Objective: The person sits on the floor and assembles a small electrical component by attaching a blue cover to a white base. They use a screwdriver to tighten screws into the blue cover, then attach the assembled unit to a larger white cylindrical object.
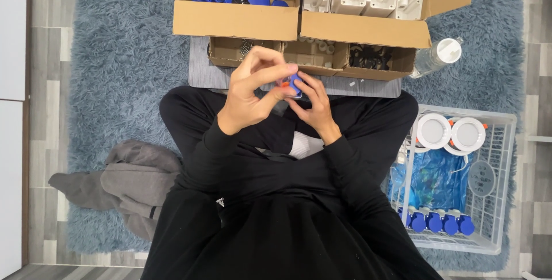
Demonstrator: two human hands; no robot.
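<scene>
Both hands pinched one small blue plastic part (295, 84) above the lap: left hand (250, 93) closed over it from above, right hand (313, 104) gripping from below, near the cardboard boxes (241, 21).

A grey garment (123, 185) lies on the shaggy blue rug (115, 61), a clear bottle (437, 57) opposite.
</scene>
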